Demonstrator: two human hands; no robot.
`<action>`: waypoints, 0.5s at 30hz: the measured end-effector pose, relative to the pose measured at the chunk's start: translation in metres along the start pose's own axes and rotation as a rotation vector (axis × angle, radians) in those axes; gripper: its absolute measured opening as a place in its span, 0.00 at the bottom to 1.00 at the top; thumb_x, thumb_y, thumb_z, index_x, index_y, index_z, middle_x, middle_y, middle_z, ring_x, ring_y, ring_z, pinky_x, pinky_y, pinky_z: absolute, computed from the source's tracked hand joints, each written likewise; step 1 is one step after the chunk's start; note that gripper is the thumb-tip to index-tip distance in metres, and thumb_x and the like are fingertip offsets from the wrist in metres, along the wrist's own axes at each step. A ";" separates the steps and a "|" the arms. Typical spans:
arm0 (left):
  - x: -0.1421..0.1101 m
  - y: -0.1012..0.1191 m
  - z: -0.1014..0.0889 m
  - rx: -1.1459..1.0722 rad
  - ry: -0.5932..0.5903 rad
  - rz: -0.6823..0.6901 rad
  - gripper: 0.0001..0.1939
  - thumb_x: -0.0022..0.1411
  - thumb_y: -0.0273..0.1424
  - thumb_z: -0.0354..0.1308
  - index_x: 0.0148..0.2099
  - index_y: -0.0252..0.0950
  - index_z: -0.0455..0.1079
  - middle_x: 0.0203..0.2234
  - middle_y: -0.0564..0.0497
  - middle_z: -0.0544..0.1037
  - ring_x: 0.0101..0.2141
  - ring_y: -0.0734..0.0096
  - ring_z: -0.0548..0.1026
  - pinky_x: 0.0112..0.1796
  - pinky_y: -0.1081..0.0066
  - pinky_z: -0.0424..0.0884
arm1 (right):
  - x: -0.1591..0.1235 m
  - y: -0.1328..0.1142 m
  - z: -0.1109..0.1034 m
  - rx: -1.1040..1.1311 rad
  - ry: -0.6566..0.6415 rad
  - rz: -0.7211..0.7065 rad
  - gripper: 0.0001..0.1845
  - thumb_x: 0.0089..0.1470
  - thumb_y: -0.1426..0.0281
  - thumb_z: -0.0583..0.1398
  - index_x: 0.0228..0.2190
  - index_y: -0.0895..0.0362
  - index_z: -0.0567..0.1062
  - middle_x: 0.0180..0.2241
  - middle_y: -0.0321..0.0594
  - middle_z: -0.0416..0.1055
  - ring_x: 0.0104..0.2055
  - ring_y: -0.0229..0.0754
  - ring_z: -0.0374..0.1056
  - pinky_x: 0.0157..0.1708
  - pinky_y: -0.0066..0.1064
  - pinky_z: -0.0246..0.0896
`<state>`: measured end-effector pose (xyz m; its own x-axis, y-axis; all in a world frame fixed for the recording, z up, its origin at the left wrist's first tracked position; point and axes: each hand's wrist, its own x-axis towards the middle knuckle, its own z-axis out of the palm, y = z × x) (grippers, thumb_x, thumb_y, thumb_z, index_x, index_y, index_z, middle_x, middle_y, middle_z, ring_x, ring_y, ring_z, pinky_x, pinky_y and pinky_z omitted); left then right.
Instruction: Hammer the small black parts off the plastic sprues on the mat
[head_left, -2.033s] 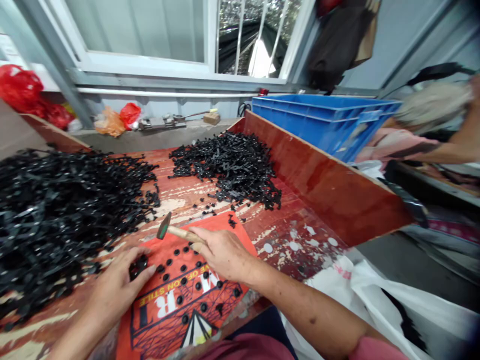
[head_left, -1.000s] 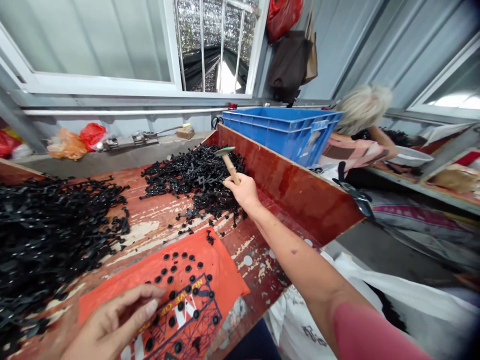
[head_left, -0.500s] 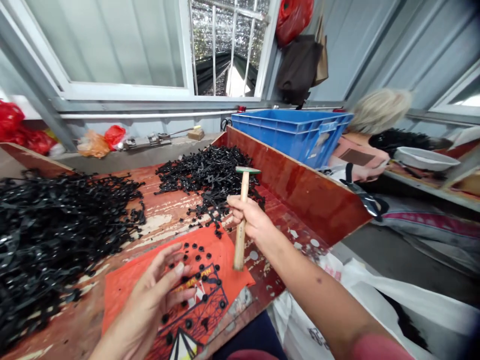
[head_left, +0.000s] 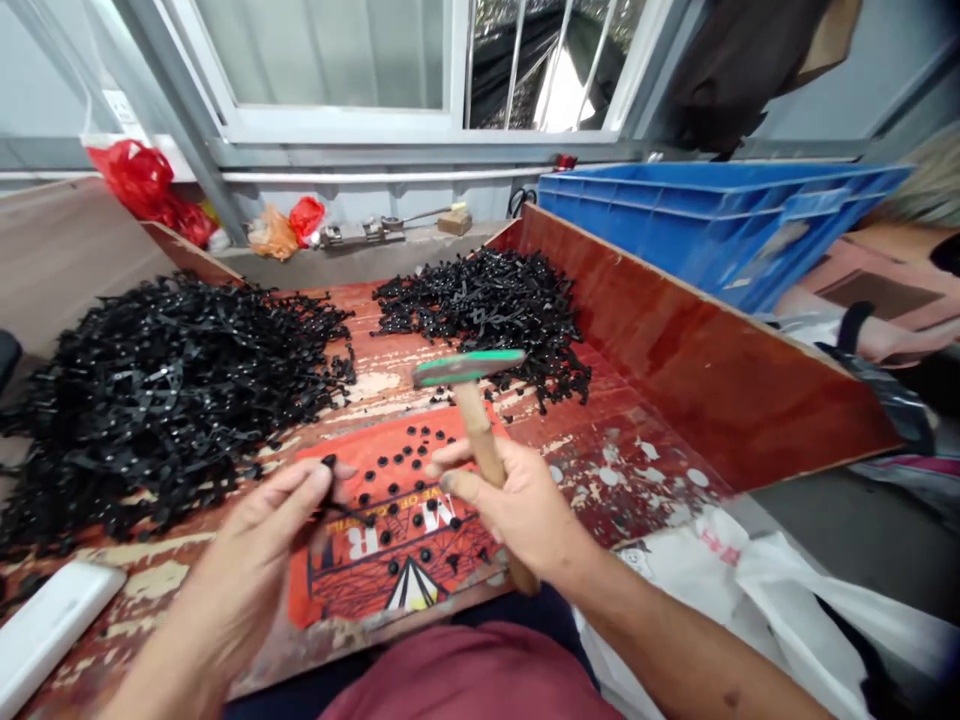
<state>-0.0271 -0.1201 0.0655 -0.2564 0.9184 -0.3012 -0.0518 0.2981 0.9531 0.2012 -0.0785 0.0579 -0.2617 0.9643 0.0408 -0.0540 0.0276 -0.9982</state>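
Note:
My right hand (head_left: 529,500) is wrapped round the wooden handle of a hammer (head_left: 472,368), whose green-edged head points up and away from me. Pinched between thumb and fingers of my left hand (head_left: 274,515) is a small black plastic part (head_left: 329,463), partly hidden by the fingers; a thin strip seems to run from it to the right. Below both hands lies a printed orange-red sheet (head_left: 304,590). Several small black round pieces (head_left: 425,555) are scattered over it.
Heaps of black plastic parts lie at the left (head_left: 172,390) and back (head_left: 510,300). A red-brown board (head_left: 697,370) borders the right side, with a blue crate (head_left: 697,230) behind it. A white object (head_left: 60,625) lies front left. Another person's pink clothing (head_left: 877,290) shows far right.
My left hand was spread and bare over the sheet; now it pinches a black part. The hammer has tilted, its head nearer and leaning left. The view has turned left.

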 end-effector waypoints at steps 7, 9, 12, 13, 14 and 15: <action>-0.001 -0.041 -0.048 0.734 -0.168 0.174 0.19 0.60 0.50 0.55 0.30 0.39 0.70 0.24 0.54 0.74 0.31 0.64 0.72 0.33 0.72 0.66 | -0.015 0.015 -0.043 -0.326 -0.104 0.095 0.12 0.57 0.64 0.60 0.41 0.57 0.76 0.28 0.36 0.74 0.30 0.40 0.70 0.32 0.31 0.64; -0.002 -0.053 -0.038 0.796 -0.212 0.157 0.20 0.62 0.49 0.52 0.31 0.39 0.71 0.25 0.54 0.76 0.31 0.64 0.72 0.33 0.71 0.65 | -0.026 0.028 -0.049 -0.434 -0.147 0.112 0.10 0.60 0.65 0.57 0.38 0.56 0.75 0.26 0.34 0.71 0.28 0.39 0.67 0.29 0.28 0.59; -0.005 -0.063 -0.024 0.793 -0.218 0.115 0.21 0.63 0.49 0.51 0.31 0.38 0.72 0.24 0.54 0.75 0.29 0.65 0.72 0.32 0.72 0.64 | -0.042 0.043 -0.058 -0.528 -0.175 0.167 0.08 0.61 0.66 0.55 0.35 0.55 0.73 0.24 0.31 0.67 0.26 0.37 0.64 0.27 0.27 0.55; -0.006 -0.065 -0.021 0.771 -0.212 0.103 0.21 0.62 0.50 0.52 0.31 0.38 0.72 0.23 0.55 0.75 0.28 0.66 0.72 0.32 0.72 0.64 | -0.047 0.046 -0.060 -0.537 -0.170 0.192 0.07 0.61 0.67 0.55 0.35 0.54 0.73 0.24 0.30 0.67 0.26 0.37 0.64 0.27 0.27 0.55; -0.007 -0.067 -0.019 0.746 -0.210 0.094 0.21 0.62 0.50 0.53 0.31 0.38 0.72 0.22 0.55 0.74 0.27 0.66 0.72 0.31 0.73 0.64 | -0.051 0.049 -0.063 -0.542 -0.156 0.215 0.07 0.60 0.67 0.56 0.36 0.54 0.73 0.24 0.30 0.67 0.26 0.38 0.64 0.26 0.27 0.54; -0.009 -0.069 -0.018 0.726 -0.210 0.088 0.20 0.61 0.49 0.54 0.30 0.38 0.72 0.21 0.56 0.74 0.26 0.67 0.71 0.30 0.74 0.65 | -0.055 0.051 -0.064 -0.558 -0.136 0.229 0.06 0.59 0.67 0.56 0.36 0.54 0.73 0.24 0.30 0.68 0.26 0.38 0.64 0.26 0.27 0.54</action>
<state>-0.0382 -0.1533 0.0032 -0.0376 0.9552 -0.2935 0.6268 0.2512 0.7376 0.2747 -0.1130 0.0020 -0.3294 0.9209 -0.2083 0.5203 -0.0070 -0.8539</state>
